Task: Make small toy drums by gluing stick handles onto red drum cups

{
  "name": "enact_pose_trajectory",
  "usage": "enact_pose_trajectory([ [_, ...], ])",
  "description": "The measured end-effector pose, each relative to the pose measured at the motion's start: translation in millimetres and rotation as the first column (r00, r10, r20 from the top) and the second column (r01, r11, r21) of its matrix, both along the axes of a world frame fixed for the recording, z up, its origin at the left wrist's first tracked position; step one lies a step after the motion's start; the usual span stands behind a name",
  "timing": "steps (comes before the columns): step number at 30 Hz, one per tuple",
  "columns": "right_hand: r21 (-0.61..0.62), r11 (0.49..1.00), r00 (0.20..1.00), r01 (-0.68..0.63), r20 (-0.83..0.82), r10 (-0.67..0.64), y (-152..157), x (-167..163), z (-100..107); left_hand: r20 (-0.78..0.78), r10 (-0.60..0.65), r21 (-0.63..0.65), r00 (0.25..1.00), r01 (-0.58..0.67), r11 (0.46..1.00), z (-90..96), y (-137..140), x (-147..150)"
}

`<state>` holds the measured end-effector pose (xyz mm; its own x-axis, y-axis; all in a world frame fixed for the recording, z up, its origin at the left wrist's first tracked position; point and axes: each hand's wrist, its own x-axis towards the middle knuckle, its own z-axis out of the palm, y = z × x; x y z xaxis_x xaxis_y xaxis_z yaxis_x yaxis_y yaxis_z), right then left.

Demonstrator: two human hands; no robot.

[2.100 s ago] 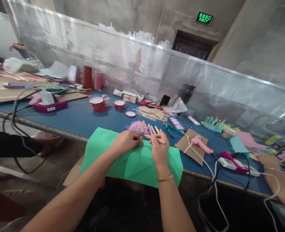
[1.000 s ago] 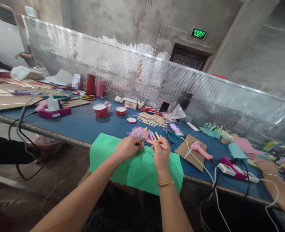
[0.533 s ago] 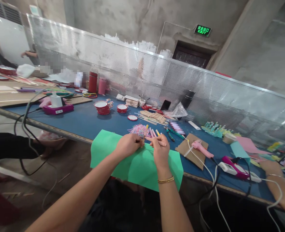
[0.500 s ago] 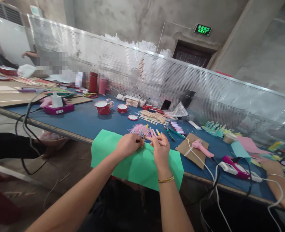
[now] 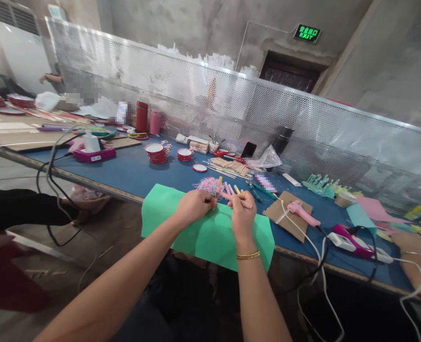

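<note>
My left hand is closed, its thumb and fingers pinching a small upright stick with a yellow top. In my right hand is a pale pink pen-like stick, its left end pointing at the piece in my left hand. I cannot tell whether the two touch. Both hands are above a green sheet that hangs over the table's front edge. Just behind them lie several pink, purple and yellow pen-like sticks and a heap of pink and purple strands.
Wooden sticks and red-rimmed discs are farther back on the blue table. To the right are pliers, a pink glue gun on cardboard, and a power strip with loose cables. Another person's arm rests at far right.
The whole view has shifted slightly, so things appear a little farther right. Both hands keep their grips; the pink stick is at nearly the same place beside the left hand.
</note>
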<state>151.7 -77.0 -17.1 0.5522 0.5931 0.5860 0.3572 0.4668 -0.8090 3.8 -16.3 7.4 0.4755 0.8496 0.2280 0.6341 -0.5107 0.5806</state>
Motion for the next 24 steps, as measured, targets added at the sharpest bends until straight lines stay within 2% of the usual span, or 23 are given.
enact_pose_trajectory([
  [4,-0.021,0.999,0.999,-0.036,-0.003,0.036,-1.3,-0.9,2.2,-0.009,-0.003,0.010,1.000,0.003,1.000,-0.1,0.2,0.9],
  [9,0.001,1.000,0.998,-0.012,-0.064,0.012,1.7,1.0,-0.6,-0.002,0.007,-0.001,1.000,-0.007,1.000,1.7,-1.2,1.6],
  [13,-0.023,0.998,0.997,-0.067,-0.037,0.066,4.8,2.5,-3.6,0.006,-0.011,0.014,1.000,0.011,1.000,2.3,-2.4,1.0],
  [18,0.002,1.000,0.999,0.029,-0.034,-0.029,3.6,2.2,-2.6,0.011,0.000,0.000,1.000,0.000,1.000,2.1,-2.1,1.0],
  [22,0.001,0.999,0.999,-0.037,0.015,0.037,2.4,1.9,-1.8,0.034,-0.014,0.005,0.999,0.013,1.000,1.4,-1.2,1.0],
  [24,-0.001,1.000,1.000,-0.026,0.017,0.026,2.7,1.8,-2.1,0.034,-0.008,0.004,0.999,0.008,1.000,1.3,-1.4,0.8],
])
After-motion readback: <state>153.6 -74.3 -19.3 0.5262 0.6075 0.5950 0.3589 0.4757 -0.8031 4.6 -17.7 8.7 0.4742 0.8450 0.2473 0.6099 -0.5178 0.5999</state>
